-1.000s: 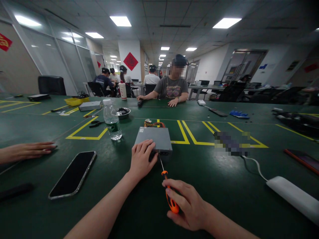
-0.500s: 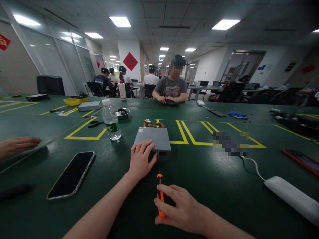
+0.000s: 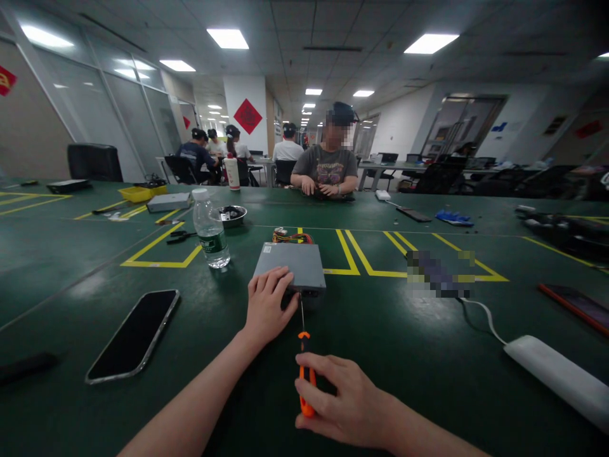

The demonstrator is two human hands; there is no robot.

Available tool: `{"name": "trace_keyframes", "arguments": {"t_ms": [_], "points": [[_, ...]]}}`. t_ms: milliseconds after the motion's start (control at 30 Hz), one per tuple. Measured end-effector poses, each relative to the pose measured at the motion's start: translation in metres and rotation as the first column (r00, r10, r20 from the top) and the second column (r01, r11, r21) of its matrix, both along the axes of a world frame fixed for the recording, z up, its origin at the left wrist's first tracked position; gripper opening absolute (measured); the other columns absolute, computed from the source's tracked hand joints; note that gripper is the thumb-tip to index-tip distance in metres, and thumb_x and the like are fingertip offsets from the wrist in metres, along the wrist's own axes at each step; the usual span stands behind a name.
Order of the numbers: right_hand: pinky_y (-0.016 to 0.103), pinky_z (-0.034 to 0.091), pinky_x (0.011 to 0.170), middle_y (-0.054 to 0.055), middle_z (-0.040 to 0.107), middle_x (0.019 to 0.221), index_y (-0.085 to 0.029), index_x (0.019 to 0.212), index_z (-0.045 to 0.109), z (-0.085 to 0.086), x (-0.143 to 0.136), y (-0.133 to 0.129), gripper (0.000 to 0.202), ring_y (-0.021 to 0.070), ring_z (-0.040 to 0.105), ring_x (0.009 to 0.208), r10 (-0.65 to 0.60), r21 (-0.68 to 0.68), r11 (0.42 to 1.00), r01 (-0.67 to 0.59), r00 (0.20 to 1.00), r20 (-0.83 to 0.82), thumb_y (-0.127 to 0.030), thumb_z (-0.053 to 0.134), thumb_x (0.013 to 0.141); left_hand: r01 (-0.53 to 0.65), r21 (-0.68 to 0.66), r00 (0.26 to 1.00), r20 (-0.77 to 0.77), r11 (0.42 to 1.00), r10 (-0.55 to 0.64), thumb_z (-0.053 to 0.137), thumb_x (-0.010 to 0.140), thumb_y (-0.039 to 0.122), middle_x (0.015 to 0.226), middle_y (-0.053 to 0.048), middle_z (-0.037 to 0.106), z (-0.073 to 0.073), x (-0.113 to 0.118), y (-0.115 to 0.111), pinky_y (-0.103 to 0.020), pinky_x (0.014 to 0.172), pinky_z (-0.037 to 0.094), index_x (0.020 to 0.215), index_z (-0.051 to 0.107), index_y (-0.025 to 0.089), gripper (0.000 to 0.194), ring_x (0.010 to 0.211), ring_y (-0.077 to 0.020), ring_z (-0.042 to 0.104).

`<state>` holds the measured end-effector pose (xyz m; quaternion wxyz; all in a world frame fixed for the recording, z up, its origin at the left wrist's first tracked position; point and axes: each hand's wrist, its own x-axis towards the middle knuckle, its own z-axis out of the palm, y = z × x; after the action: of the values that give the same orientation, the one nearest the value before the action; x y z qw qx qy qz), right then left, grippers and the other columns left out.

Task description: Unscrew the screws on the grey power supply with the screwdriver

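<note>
A grey metal computer power supply (image 3: 297,259) lies on the green table in front of me, its bundle of coloured wires (image 3: 291,237) at the far side. My left hand (image 3: 270,297) grips its near left corner, fingers over the top and thumb along the near face. An orange and black screwdriver (image 3: 307,387) is held between the thumb and fingers of my right hand (image 3: 345,397). Its thin shaft points away from me, and the tip meets the near face of the power supply beside my left thumb. What the tip touches is too small to make out.
Left of the power supply stand a water bottle (image 3: 209,235) and a metal bowl (image 3: 232,217); a phone (image 3: 136,336) lies nearer. To the right are a white power strip (image 3: 556,371) and another phone (image 3: 578,308). Across the table a person (image 3: 326,168) handles a dark object.
Another person's hand at the left edge has gone out of view. My hands, the screwdriver and the power supply stay nearly in place; the view has shifted slightly.
</note>
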<state>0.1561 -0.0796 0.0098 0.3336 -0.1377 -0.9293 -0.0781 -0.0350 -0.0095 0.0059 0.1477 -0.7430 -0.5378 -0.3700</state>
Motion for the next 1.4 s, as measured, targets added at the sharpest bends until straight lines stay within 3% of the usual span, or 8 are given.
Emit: {"name": "trace_keyframes", "arguments": {"t_ms": [133, 400, 633, 767, 867, 1100, 1267, 1400], "points": [[0.029, 0.053, 0.069, 0.017, 0.062, 0.101, -0.017, 0.11, 0.052, 0.0068, -0.0009, -0.0018, 0.027, 0.0203, 0.063, 0.09, 0.005, 0.002, 1.0, -0.005, 0.997, 0.073, -0.033, 0.04, 0.092, -0.003, -0.004, 1.0, -0.009, 1.0, 0.003, 0.053, 0.082, 0.031, 0.123, -0.005, 0.057, 0.0011, -0.0001, -0.0007, -0.042, 0.092, 0.03, 0.112, 0.053, 0.025, 0.03, 0.115, -0.024, 0.048], [0.025, 0.052, 0.067, 0.015, 0.065, 0.095, -0.013, 0.098, 0.048, 0.0024, -0.001, 0.0022, 0.018, 0.0152, 0.065, 0.077, 0.053, 0.054, 0.997, -0.047, 0.992, -0.115, -0.029, 0.04, 0.094, 0.003, -0.009, 1.0, -0.014, 1.0, -0.003, 0.052, 0.082, 0.031, 0.122, -0.006, 0.057, 0.0016, -0.0005, -0.0006, -0.042, 0.092, 0.03, 0.112, 0.053, 0.025, 0.03, 0.116, -0.0242, 0.047], [0.028, 0.053, 0.07, 0.017, 0.062, 0.104, -0.015, 0.109, 0.051, 0.0082, -0.0008, -0.0018, 0.024, 0.0172, 0.064, 0.082, 0.035, 0.024, 0.999, -0.035, 0.999, 0.016, -0.024, 0.036, 0.094, -0.004, -0.006, 1.0, -0.014, 1.0, 0.004, 0.051, 0.083, 0.031, 0.123, -0.006, 0.057, 0.001, -0.0005, -0.0003, -0.042, 0.092, 0.03, 0.112, 0.053, 0.025, 0.03, 0.115, -0.0242, 0.047], [0.026, 0.052, 0.07, 0.017, 0.063, 0.103, -0.013, 0.098, 0.051, 0.0027, 0.001, 0.0003, 0.016, 0.0144, 0.065, 0.074, 0.032, 0.072, 0.997, -0.026, 0.996, -0.087, -0.027, 0.048, 0.091, -0.006, -0.002, 1.0, -0.022, 1.0, 0.006, 0.052, 0.083, 0.032, 0.122, -0.005, 0.057, 0.0012, -0.0007, -0.0004, -0.042, 0.093, 0.03, 0.111, 0.053, 0.024, 0.03, 0.115, -0.0238, 0.048], [0.025, 0.052, 0.074, 0.018, 0.063, 0.102, -0.011, 0.103, 0.046, 0.0003, 0.0025, 0.0014, 0.021, 0.0158, 0.065, 0.084, 0.03, 0.044, 0.999, -0.024, 0.991, -0.132, -0.029, 0.047, 0.092, -0.004, -0.002, 1.0, -0.019, 1.0, 0.004, 0.052, 0.083, 0.031, 0.122, -0.005, 0.057, 0.001, -0.0006, -0.0001, -0.041, 0.092, 0.03, 0.111, 0.053, 0.025, 0.03, 0.114, -0.0236, 0.048], [0.031, 0.053, 0.072, 0.019, 0.062, 0.105, -0.012, 0.112, 0.048, 0.0083, 0.0006, -0.0004, 0.025, 0.0198, 0.064, 0.088, 0.039, 0.009, 0.999, -0.039, 0.999, -0.006, -0.026, 0.036, 0.094, -0.007, -0.011, 1.0, -0.021, 1.0, 0.007, 0.052, 0.082, 0.031, 0.123, -0.005, 0.056, -0.0004, -0.0006, 0.0007, -0.041, 0.092, 0.03, 0.111, 0.053, 0.025, 0.03, 0.115, -0.0237, 0.047], [0.026, 0.053, 0.072, 0.019, 0.063, 0.101, -0.012, 0.102, 0.047, 0.0039, 0.0017, 0.0015, 0.021, 0.017, 0.064, 0.086, 0.011, 0.052, 0.999, -0.006, 0.994, -0.109, -0.031, 0.046, 0.093, -0.012, -0.008, 1.0, -0.021, 1.0, 0.012, 0.052, 0.082, 0.032, 0.123, -0.005, 0.056, 0.0007, -0.0002, -0.0002, -0.041, 0.092, 0.029, 0.111, 0.053, 0.025, 0.03, 0.114, -0.0236, 0.047], [0.028, 0.053, 0.075, 0.019, 0.062, 0.104, -0.011, 0.108, 0.044, 0.0033, 0.0022, 0.0002, 0.029, 0.0183, 0.064, 0.092, 0.007, 0.001, 1.0, -0.007, 0.995, -0.1, -0.037, 0.039, 0.095, -0.013, -0.007, 1.0, -0.021, 1.0, 0.013, 0.053, 0.082, 0.032, 0.122, -0.005, 0.057, 0.0008, 0.0, -0.0001, -0.041, 0.092, 0.03, 0.111, 0.053, 0.025, 0.03, 0.114, -0.0235, 0.047]]}}
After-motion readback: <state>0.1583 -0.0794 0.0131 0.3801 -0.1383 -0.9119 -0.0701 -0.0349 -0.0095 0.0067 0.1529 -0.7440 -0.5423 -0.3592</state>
